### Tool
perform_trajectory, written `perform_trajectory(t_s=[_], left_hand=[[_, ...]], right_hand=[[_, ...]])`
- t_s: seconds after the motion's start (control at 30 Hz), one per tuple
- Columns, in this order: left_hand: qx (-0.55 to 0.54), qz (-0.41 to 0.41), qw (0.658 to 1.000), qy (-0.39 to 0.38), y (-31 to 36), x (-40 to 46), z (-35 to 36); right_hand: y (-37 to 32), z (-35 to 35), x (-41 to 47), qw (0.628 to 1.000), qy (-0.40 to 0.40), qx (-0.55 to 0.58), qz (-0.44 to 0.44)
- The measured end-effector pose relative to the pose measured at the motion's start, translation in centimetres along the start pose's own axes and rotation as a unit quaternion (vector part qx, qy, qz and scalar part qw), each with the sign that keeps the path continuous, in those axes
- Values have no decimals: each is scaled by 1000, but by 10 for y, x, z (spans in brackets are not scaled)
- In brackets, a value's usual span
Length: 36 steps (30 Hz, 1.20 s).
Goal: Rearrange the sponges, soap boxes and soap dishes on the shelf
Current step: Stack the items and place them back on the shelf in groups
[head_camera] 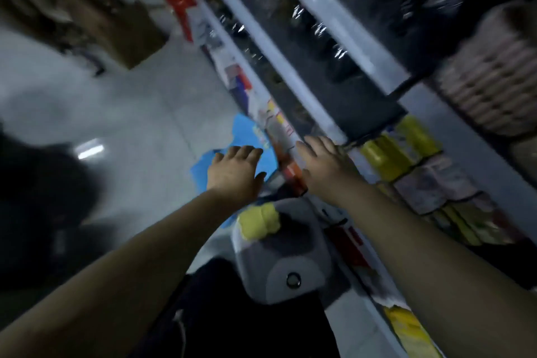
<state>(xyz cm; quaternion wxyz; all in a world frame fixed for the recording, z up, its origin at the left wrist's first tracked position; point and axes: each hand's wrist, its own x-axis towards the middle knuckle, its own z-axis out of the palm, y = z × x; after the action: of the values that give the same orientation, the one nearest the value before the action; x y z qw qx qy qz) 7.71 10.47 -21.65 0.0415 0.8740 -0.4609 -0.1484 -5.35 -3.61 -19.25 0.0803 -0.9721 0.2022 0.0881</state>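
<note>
Both hands, left hand (pixel 235 173) and right hand (pixel 325 166), reach empty and spread toward yellow sponges (pixel 401 148): likely light, soft, best squeezed at the sides.

Everything is blurred and tilted. The shelf (pixel 293 78) runs as pale rails from the top centre of the frame down to the lower right. On its right-hand tier, right of centre, sit yellow packs (pixel 389 154), likely sponges, side by side, with greyish packs (pixel 433 186) just below them. Lower centre, a yellow lump (pixel 258 221) lies on a grey-white piece; what it is I cannot tell.
</note>
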Motion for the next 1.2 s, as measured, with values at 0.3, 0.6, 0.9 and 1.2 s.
perform_trajectory(t_s=[0.3,0.6,0.9,1.2], left_hand=[[-7,-141,972,-186,-45,-41,174],[-68,-202,946,-243,-44,-30,269],[-147,-153,971,-113,-56,-11,193],[-228,56,972,-11,-18,29,-5]], right_hand=[[-8,185,33,969,-238,-21,-58],[2,286,32,955,-287,81,9],[-16,208,25,961,-182,188,87],[-16,13,-21,966,25,149,210]])
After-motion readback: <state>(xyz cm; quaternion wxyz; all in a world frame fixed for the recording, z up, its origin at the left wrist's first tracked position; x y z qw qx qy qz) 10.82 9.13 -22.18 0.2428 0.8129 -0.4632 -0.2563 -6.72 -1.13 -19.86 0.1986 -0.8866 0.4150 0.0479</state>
